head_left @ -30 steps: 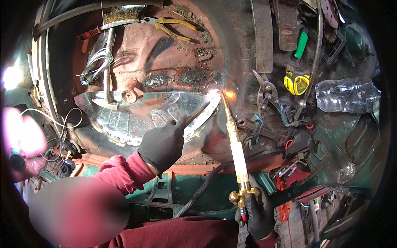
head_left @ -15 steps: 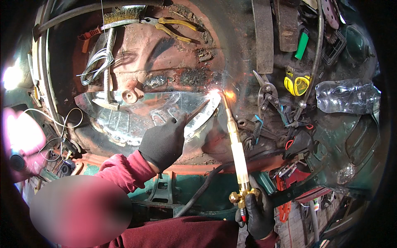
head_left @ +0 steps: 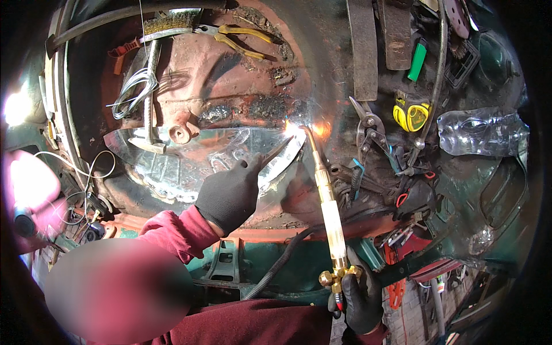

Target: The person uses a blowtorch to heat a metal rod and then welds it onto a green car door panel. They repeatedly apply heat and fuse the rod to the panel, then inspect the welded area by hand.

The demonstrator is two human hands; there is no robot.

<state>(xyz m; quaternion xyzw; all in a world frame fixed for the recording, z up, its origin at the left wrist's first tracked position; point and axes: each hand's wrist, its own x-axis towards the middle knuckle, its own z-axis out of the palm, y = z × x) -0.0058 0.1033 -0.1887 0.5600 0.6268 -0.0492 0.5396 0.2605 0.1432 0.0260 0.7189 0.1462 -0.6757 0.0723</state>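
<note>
A brass welding torch (head_left: 331, 224) stands tilted in front of me, my gloved right hand (head_left: 363, 296) closed around its lower end by the valve knobs. Its bent copper nozzle reaches the right tip of a shiny sheet-metal patch (head_left: 190, 154), where a bright glow (head_left: 294, 129) and orange flame show. In a black glove, my left hand (head_left: 229, 195) grips a slim pointed metal tool (head_left: 276, 152), its exact kind unclear. The tool's end presses on or hovers just over the patch near the glow; I cannot tell which. The patch lies along a reddish, rusty car-body panel (head_left: 198, 69).
A hammer (head_left: 152, 98), wire coil (head_left: 133, 95) and yellow-handled pliers (head_left: 241, 43) lie on the panel. To the right are tin snips (head_left: 371, 129), a yellow tape measure (head_left: 409, 112), a clear plastic bottle (head_left: 482, 133) and metal bars (head_left: 363, 54). A corrugated black hose (head_left: 276, 267) runs below.
The glow at the nozzle has grown and spread slightly left. My left hand has shifted a little to the right with the pointed tool; the torch has barely moved.
</note>
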